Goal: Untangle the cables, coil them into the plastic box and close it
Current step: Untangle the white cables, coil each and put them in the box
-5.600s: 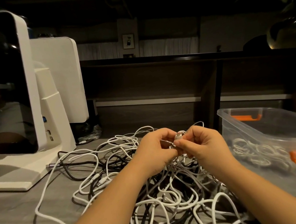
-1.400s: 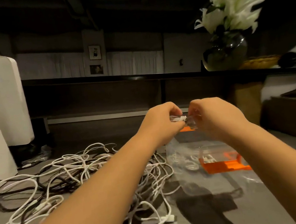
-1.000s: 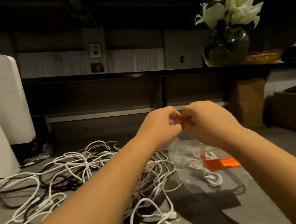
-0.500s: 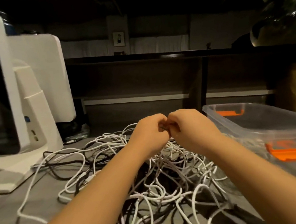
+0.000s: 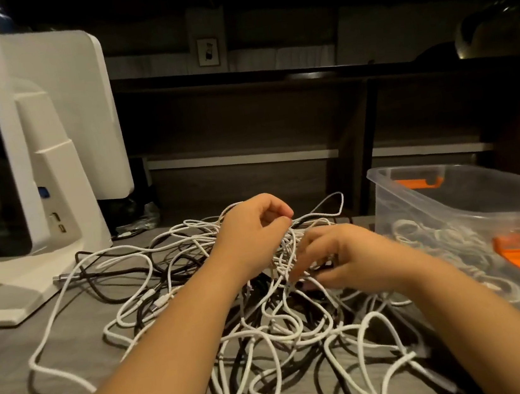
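The hands have parted: left hand pinches white tangled cables; right hand, blurred, spreads fingers at 3 o'clock.

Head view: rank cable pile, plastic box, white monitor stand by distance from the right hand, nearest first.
From the right hand:
1. Cable pile, directly under the fingers, touching.
2. Plastic box, just to its right.
3. White monitor stand, far left, beyond the left hand.

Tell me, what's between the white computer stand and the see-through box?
The tangled cables fill that stretch of table, with both hands, left and right, in them. Head view.
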Demonstrator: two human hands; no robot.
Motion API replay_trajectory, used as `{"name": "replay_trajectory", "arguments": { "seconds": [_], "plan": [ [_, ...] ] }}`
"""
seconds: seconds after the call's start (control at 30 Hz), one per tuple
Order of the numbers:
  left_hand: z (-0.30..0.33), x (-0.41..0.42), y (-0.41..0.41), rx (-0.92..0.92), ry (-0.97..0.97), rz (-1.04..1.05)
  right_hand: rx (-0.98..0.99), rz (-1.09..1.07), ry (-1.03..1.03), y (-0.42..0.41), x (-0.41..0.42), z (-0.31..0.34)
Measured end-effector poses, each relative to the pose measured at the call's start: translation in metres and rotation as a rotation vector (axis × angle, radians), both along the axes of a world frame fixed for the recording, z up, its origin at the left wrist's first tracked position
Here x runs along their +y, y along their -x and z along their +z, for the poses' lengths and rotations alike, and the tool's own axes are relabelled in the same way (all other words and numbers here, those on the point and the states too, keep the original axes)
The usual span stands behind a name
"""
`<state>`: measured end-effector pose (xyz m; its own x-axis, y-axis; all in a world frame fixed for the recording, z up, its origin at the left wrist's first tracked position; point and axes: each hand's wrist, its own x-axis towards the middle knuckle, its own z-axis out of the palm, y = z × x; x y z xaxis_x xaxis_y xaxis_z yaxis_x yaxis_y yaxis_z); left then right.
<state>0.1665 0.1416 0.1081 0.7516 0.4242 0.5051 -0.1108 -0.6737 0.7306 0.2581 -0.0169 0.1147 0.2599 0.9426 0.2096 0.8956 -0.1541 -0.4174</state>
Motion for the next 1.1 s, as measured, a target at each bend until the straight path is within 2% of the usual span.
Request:
{"name": "replay_trajectory", "arguments": {
  "seconds": [0.1, 0.23, 0.4, 0.57, 0.73, 0.8, 0.87, 0.97, 1.1],
  "plan": [
    [0.001, -0.003, 0.001, -0.011, 0.029, -0.015, -0.047, -0.108, -0.204, -0.001, 0.003, -0.001],
    [0.001, -0.004, 0.0, -0.052, 0.122, -0.034, -0.007, -0.302, -0.467, -0.007, 0.004, -0.002],
    [0.0, -0.005, -0.001, 0.03, 0.129, -0.095, 0.01, -0.468, -0.554, -0.009, 0.004, -0.001],
    [-0.001, -0.006, 0.002, 0.208, 0.021, -0.172, 0.127, -0.433, -0.59, -0.013, 0.005, -0.004],
    [0.0, -0.009, 0.005, 0.21, 0.073, -0.29, 0.305, -0.413, -0.683, -0.012, 0.005, -0.001],
    [0.001, -0.01, 0.005, 0.198, 0.083, -0.257, 0.402, -0.382, -0.739, -0.009, 0.005, 0.0],
    [0.003, -0.009, 0.003, 0.134, 0.206, -0.162, 0.465, -0.365, -0.778, -0.009, 0.005, 0.001],
    [0.007, -0.003, 0.001, -0.042, 0.45, 0.019, 0.46, -0.392, -0.772, -0.01, 0.003, 0.002],
    [0.015, 0.0, 0.004, -0.358, 0.783, 0.062, 0.386, -0.43, -0.674, -0.01, 0.002, 0.003]
  ]
}}
